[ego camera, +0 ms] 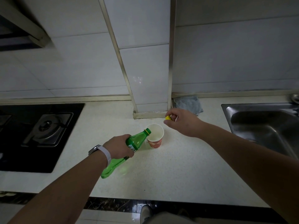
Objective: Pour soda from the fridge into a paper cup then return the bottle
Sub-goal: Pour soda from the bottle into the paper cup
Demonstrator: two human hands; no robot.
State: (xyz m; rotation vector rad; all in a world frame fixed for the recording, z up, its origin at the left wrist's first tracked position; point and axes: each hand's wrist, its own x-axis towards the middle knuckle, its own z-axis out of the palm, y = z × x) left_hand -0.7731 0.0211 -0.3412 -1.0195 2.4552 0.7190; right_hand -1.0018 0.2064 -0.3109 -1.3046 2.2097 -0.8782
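Your left hand [119, 147] sits just below the middle of the frame, its grip wrapped round the middle of the green bottle [137, 142], fingers curled over the label. The forearm reaches in from the lower left corner, with a pale-strapped watch [100, 151] on the wrist. You hold the bottle tilted steeply: its base points down and to the left, toward you, and its open neck, ringed in yellow, angles up and to the right. The mouth lies over the near left rim of the paper cup [155, 136]. Whether soda is running from it you cannot tell.

The cup stands upright on the pale worktop [186, 172], close to the frame's centre, white inside with an orange-red band outside.

Your right hand [181, 121] hovers right of centre, above and to the right of the cup and apart from it. Its arm stretches in from the lower right corner, wrist slightly bent. The grip is nearly closed: thumb and forefinger pinch the yellow cap [168, 118], the other fingers curled behind.

A black gas hob [48, 126] fills the left edge, a steel sink [267, 126] the right edge, and a grey cloth [189, 105] lies against the tiled wall, above your right hand.
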